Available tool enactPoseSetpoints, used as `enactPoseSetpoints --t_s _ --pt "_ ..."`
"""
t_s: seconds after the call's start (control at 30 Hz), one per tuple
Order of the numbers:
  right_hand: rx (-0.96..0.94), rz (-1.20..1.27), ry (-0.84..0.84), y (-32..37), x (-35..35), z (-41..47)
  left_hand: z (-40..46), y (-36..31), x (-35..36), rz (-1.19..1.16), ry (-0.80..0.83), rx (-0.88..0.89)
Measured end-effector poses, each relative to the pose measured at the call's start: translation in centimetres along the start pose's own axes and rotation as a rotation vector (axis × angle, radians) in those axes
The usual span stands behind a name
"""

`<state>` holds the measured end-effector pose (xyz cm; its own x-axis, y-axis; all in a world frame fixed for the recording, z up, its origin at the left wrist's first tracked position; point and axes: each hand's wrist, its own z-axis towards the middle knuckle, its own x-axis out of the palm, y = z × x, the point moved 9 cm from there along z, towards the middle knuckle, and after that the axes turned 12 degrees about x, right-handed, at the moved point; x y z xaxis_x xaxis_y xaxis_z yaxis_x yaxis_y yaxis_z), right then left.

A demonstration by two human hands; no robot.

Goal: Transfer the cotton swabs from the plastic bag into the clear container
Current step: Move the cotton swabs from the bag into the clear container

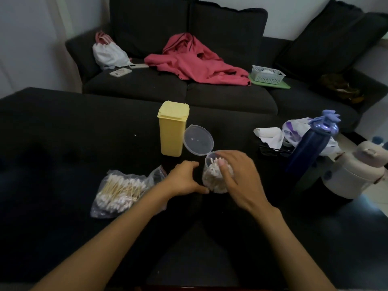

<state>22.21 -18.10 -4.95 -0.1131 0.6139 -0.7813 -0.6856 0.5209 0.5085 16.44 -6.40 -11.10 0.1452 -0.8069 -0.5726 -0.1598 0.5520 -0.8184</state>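
Observation:
A clear round container [214, 183] stands on the dark ottoman with its hinged lid [198, 139] flipped open behind it. Cotton swabs [213, 171] fill it, their white tips showing at the mouth. My right hand [237, 177] is over the container's right side, thumb at the rim on the swab tips. My left hand [184, 179] rests beside the container's left side, thumb touching its base; its fingers are curved. A clear plastic zip bag [119, 192] with several wooden-stick swabs lies flat to the left, mouth toward my left wrist.
A yellow lidded box [172, 129] stands just behind the container. To the right are a dark blue bottle [310, 150], crumpled white bags [294, 131] and a cream bear-shaped flask [354, 173]. A dark sofa [136, 85] behind holds a red jacket [193, 61], phones and a white basket [267, 74].

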Motion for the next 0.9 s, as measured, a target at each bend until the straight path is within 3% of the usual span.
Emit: enactPoseSetpoints --t_s 0.1,0.2,0.27,0.4,0.57,0.67,0.9 --pt "-0.04 0.087 -0.102 2.5 -1.1 0.0 -4.2 -0.5 -5.7 0.027 -0.164 0.005" --pt "-0.038 0.13 0.2 4.9 2.8 -0.4 -9.1 0.6 -11.7 0.294 -0.424 -0.003" --pt "-0.077 0.03 0.38 6.5 6.2 -1.2 -11.2 2.5 -13.4 0.465 -0.479 -0.047" --pt "-0.152 -0.11 0.474 8.6 9.5 -1.9 -11.8 5.7 -11.6 0.565 -0.304 -0.058" --pt "-0.209 -0.266 0.533 9.4 11.2 -2.0 -11.4 6.5 -9.1 0.488 -0.103 0.036" --pt "-0.241 -0.273 0.582 9.7 11.5 -2.0 -11.3 7.4 -8.5 0.488 -0.008 -0.011" --pt "0.086 -0.133 0.927 6.3 10.7 -1.5 -11.0 7.4 -6.7 0.495 0.129 -0.049"
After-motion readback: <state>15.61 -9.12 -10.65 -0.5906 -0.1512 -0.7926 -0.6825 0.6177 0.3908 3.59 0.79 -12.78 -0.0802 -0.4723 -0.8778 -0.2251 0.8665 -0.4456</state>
